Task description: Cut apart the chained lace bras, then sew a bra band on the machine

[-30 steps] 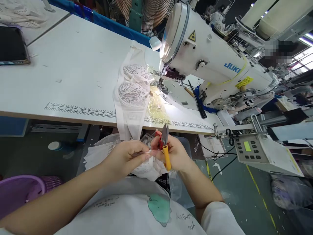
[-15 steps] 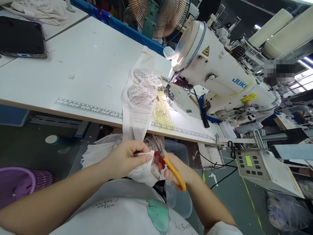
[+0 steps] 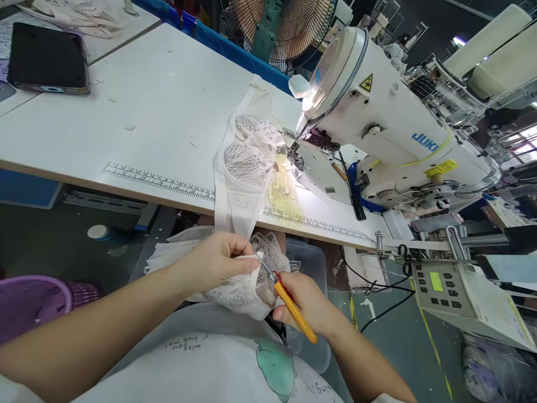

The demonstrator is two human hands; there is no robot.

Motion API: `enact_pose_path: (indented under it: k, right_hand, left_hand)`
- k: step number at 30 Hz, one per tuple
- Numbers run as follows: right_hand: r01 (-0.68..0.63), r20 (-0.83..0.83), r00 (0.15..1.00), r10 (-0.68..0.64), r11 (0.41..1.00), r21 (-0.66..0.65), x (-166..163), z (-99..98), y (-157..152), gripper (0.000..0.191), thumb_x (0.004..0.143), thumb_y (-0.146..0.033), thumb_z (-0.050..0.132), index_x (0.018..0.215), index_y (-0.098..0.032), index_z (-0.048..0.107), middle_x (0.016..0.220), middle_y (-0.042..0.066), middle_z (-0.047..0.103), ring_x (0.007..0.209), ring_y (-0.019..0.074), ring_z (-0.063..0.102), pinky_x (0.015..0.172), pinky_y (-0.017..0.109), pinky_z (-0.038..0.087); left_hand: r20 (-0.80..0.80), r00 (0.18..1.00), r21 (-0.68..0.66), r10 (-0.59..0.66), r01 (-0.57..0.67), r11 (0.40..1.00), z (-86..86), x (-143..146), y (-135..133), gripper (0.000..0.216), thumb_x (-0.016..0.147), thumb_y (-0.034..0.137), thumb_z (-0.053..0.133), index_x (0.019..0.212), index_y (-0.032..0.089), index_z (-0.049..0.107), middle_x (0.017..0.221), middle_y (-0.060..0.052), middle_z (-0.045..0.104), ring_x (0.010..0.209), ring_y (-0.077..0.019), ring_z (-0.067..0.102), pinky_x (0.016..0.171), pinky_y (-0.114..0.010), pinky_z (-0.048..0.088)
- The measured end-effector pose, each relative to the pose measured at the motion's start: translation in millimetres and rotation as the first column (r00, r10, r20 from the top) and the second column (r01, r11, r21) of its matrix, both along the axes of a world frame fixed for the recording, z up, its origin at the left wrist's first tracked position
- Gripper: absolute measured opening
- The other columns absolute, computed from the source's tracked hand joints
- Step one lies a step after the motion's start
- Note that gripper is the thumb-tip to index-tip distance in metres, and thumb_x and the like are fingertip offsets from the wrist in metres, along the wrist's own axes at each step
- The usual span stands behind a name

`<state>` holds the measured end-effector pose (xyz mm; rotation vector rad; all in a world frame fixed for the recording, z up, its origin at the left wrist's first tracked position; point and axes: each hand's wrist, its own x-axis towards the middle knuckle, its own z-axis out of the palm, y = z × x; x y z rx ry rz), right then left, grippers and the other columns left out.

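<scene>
A white lace bra lies on the sewing table beside the needle, and its lower band hangs over the front edge toward my lap. My left hand pinches the white band edge of a lace piece between thumb and fingers. In my right hand are scissors with orange handles, their blades pointing up and left. The blade tips are right at the edge of the fabric by my left fingertips; whether the fabric lies between them I cannot tell.
A JUKI sewing machine stands at the right of the table. Its control box sits lower right. A phone lies at the left, a fan behind. Below are a purple basket and a clear bin.
The scissors have turned and their blades have closed in on the fabric edge by my left fingers. My left hand still pinches the band. The whole view has shifted slightly.
</scene>
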<state>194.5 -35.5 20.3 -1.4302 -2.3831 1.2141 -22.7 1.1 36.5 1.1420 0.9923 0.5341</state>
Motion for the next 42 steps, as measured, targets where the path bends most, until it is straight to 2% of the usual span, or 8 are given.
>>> enact_pose_path:
  k: [9,18,21,24,27,31,34,42]
  right_hand:
    - [0.09,-0.079,0.992,-0.097,0.992,-0.093,-2,-10.8,-6,0.051,0.072,-0.068,0.046,0.061,-0.019,0.036,0.055,-0.004,0.038,0.049,0.0083,0.03,0.047,0.022,0.026]
    - [0.209,-0.218,0.955,-0.2,0.978,0.02,-6,-24.3,-3,0.049,0.077,-0.063,0.042,0.055,-0.02,0.034,0.048,-0.005,0.033,0.044,0.0082,0.028,0.041,0.022,0.023]
    - [0.28,-0.354,0.906,-0.232,0.956,0.091,-8,-17.9,6,0.045,0.073,-0.063,0.051,0.064,-0.02,0.042,0.058,-0.003,0.042,0.051,0.0107,0.038,0.045,0.023,0.032]
    - [0.27,-0.476,0.865,-0.16,0.947,0.173,-18,-16.4,10,0.045,0.065,-0.058,0.064,0.082,-0.02,0.049,0.079,0.003,0.055,0.067,0.0165,0.052,0.06,0.029,0.044]
    - [0.221,-0.519,0.852,-0.074,0.948,0.228,-32,-27.7,7,0.036,0.07,-0.048,0.065,0.085,-0.02,0.048,0.086,0.006,0.061,0.073,0.0184,0.057,0.065,0.032,0.047]
    - [0.226,-0.531,0.847,-0.017,0.916,0.331,-44,-50.5,-2,0.011,0.078,-0.027,0.055,0.08,-0.021,0.046,0.08,0.006,0.063,0.071,0.0168,0.06,0.063,0.029,0.049]
    - [0.274,-0.497,0.867,-0.036,0.868,0.415,-46,-58.3,-8,0.007,0.077,-0.021,0.053,0.076,-0.021,0.046,0.069,0.003,0.061,0.067,0.0175,0.06,0.06,0.029,0.049]
    - [0.215,-0.424,0.905,0.019,0.841,0.497,-29,-51.5,-12,0.008,0.075,-0.013,0.051,0.077,-0.02,0.052,0.066,0.003,0.062,0.06,0.0161,0.059,0.056,0.027,0.047]
  left_hand:
    - [0.015,1.0,-0.011,0.015,-0.014,1.0,-0.2,0,2,0.027,0.068,0.033,0.06,0.053,0.015,0.046,0.046,0.008,0.033,0.043,-0.0052,0.024,0.04,-0.019,0.017]
    - [-0.009,1.0,-0.021,0.029,-0.029,0.999,-1.9,-5,-2,0.023,0.069,0.031,0.06,0.056,0.015,0.049,0.046,0.008,0.034,0.041,-0.0046,0.024,0.039,-0.018,0.017]
    - [0.023,0.995,-0.004,0.098,-0.098,0.995,-1.6,-9,-5,0.023,0.069,0.032,0.062,0.057,0.016,0.051,0.047,0.007,0.036,0.041,-0.0051,0.027,0.039,-0.018,0.02]
    - [0.073,0.978,0.066,0.196,-0.201,0.977,-2.4,-15,-9,0.019,0.067,0.031,0.065,0.058,0.017,0.057,0.053,0.003,0.045,0.045,-0.0076,0.038,0.04,-0.019,0.029]
    - [0.13,0.931,0.15,0.341,-0.358,0.921,-0.7,-22,-14,0.012,0.064,0.025,0.069,0.058,0.018,0.062,0.065,-0.001,0.057,0.054,-0.0113,0.05,0.043,-0.019,0.038]
    - [0.109,0.818,0.086,0.565,-0.574,0.814,8.3,-27,-22,0.008,0.06,0.024,0.072,0.059,0.018,0.066,0.073,-0.006,0.067,0.062,-0.0184,0.06,0.046,-0.024,0.049]
    - [0.097,0.726,0.055,0.681,-0.687,0.725,13.1,-26,-27,0.008,0.06,0.021,0.071,0.058,0.017,0.064,0.067,-0.006,0.068,0.063,-0.0198,0.062,0.05,-0.026,0.052]
    - [0.096,0.632,-0.034,0.769,-0.77,0.637,-2.0,-38,-27,0.017,0.054,0.021,0.077,0.055,0.017,0.06,0.06,-0.003,0.067,0.057,-0.0153,0.06,0.046,-0.02,0.049]
